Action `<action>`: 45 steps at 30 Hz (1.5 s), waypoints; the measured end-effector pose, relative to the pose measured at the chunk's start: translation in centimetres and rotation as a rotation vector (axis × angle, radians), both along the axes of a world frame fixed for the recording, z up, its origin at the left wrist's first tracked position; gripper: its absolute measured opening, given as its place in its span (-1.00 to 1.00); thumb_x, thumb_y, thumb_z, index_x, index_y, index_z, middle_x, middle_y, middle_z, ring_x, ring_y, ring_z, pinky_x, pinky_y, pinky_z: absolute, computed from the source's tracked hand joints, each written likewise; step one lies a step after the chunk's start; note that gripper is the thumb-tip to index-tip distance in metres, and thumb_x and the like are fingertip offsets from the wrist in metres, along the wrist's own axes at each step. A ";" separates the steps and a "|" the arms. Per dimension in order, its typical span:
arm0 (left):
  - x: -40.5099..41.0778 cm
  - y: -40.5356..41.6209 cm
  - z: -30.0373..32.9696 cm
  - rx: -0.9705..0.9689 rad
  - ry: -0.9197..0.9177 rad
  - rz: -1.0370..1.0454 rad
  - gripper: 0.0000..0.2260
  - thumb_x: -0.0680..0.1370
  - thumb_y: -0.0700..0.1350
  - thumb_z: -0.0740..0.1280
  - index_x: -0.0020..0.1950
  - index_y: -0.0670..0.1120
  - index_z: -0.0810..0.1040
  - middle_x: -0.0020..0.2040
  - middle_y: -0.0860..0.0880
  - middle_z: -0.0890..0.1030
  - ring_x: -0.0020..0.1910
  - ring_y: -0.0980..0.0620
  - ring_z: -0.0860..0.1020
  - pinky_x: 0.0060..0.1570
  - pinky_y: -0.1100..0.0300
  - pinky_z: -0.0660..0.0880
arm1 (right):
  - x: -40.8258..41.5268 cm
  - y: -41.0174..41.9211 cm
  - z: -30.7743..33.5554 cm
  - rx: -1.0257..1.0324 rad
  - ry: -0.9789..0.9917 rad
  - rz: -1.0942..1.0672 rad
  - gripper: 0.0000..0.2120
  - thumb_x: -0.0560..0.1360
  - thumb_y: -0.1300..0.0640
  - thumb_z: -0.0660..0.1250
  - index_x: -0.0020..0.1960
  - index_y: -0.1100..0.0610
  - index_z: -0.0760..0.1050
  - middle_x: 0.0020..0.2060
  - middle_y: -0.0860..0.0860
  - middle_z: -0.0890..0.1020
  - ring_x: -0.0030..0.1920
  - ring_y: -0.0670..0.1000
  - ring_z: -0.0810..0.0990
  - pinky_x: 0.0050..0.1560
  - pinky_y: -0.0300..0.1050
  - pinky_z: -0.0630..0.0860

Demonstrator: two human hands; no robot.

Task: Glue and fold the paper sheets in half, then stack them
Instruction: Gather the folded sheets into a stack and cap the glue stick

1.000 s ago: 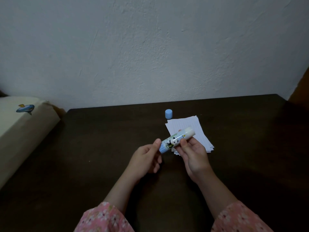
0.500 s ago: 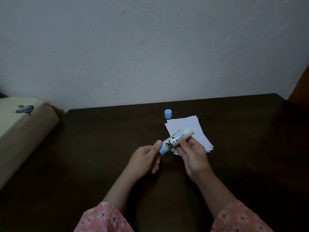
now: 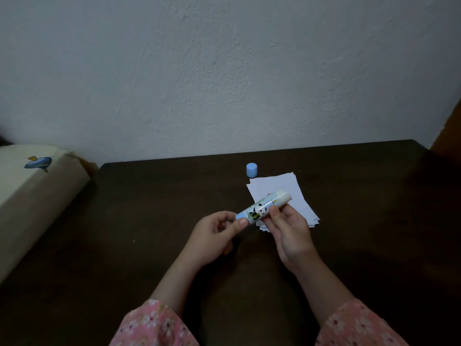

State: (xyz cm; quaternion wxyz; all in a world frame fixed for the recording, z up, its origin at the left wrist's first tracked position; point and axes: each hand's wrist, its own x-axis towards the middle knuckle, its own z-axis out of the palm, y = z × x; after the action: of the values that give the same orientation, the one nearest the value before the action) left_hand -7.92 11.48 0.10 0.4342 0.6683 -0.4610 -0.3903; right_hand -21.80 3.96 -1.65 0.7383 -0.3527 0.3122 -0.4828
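Note:
An uncapped glue stick (image 3: pixel 264 207) with a panda label is held above the dark table, its open end pointing up and right. My right hand (image 3: pixel 290 232) grips its barrel near the middle. My left hand (image 3: pixel 215 233) pinches its blue base between thumb and fingers. Under and behind the stick lies a small stack of lined white paper sheets (image 3: pixel 294 193), partly hidden by my right hand. The stick's blue cap (image 3: pixel 251 170) stands on the table just beyond the stack's far left corner.
The dark wooden table (image 3: pixel 149 221) ends at a pale wall. A cream cushion with a small blue print (image 3: pixel 37 186) sits off the table's left edge. Brown wood (image 3: pixel 449 128) shows at the far right.
Both hands and the glue stick have stayed almost in place; my left thumb has shifted slightly on the stick's blue base. Paper and cap have not moved.

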 end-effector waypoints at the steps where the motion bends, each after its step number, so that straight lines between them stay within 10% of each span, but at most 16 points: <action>1: -0.1 0.0 -0.1 0.003 -0.004 -0.007 -0.78 0.53 0.11 0.32 -0.07 -0.03 0.60 -0.32 -0.08 0.50 -0.46 0.05 0.43 -0.41 0.22 0.38 | 0.0 0.0 0.0 -0.003 -0.012 0.001 -0.84 0.59 0.32 0.17 0.01 0.20 0.52 -0.07 0.07 0.66 -0.05 -0.05 0.66 -0.05 -0.23 0.61; 6: -0.5 -0.1 -0.2 0.019 0.040 -0.002 -0.63 0.55 0.18 0.22 -0.26 -0.08 0.48 -0.42 -0.01 0.43 -0.51 0.03 0.39 -0.41 0.17 0.33 | 0.0 0.1 0.2 0.003 -0.025 -0.008 -0.84 0.59 0.33 0.18 0.00 0.19 0.52 -0.09 0.06 0.66 -0.11 -0.10 0.67 -0.10 -0.29 0.60; 12: -0.4 -0.1 -0.1 -0.020 0.065 0.018 -0.76 0.50 0.11 0.34 0.04 -0.01 0.58 -0.30 -0.05 0.50 -0.44 0.07 0.43 -0.43 0.23 0.38 | -0.1 0.0 0.0 0.017 -0.011 -0.002 -0.84 0.58 0.30 0.19 0.08 0.21 0.52 -0.06 0.07 0.66 -0.04 -0.05 0.66 -0.09 -0.23 0.61; 31: -0.7 0.1 0.4 -0.014 0.049 -0.020 -0.73 0.61 0.07 0.18 0.09 -0.06 0.55 -0.24 -0.02 0.55 -0.45 0.09 0.44 -0.39 0.26 0.38 | -0.3 -0.2 0.0 -0.033 0.025 0.041 -0.83 0.51 0.20 0.30 0.09 0.18 0.55 -0.02 0.06 0.69 0.04 -0.03 0.66 0.00 -0.20 0.60; 41: 0.7 0.0 0.7 -0.067 0.235 0.213 -0.66 0.61 0.12 0.16 0.05 -0.11 0.57 -0.37 0.07 0.56 -0.42 0.16 0.46 -0.42 0.35 0.40 | 1.6 -3.7 2.5 -0.375 0.539 -0.006 -0.69 0.48 -0.10 0.34 0.13 0.04 0.58 -0.07 -0.13 0.65 -0.02 -0.15 0.61 0.02 -0.26 0.56; 45: 1.7 -0.3 0.5 -0.030 0.219 0.344 -0.68 0.60 0.13 0.19 0.01 -0.07 0.59 -0.33 0.06 0.57 -0.41 0.16 0.46 -0.38 0.29 0.40 | 3.7 -7.4 1.6 -0.604 0.943 -0.117 -0.76 0.57 0.06 0.31 0.21 0.08 0.55 0.09 -0.04 0.55 0.00 -0.13 0.53 -0.08 -0.37 0.42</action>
State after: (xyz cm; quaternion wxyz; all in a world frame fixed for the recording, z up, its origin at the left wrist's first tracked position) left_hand -6.21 11.22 0.60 0.5519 0.6843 -0.2955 -0.3739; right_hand -18.06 -3.45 -0.05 0.3570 -0.7083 0.4753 -0.3808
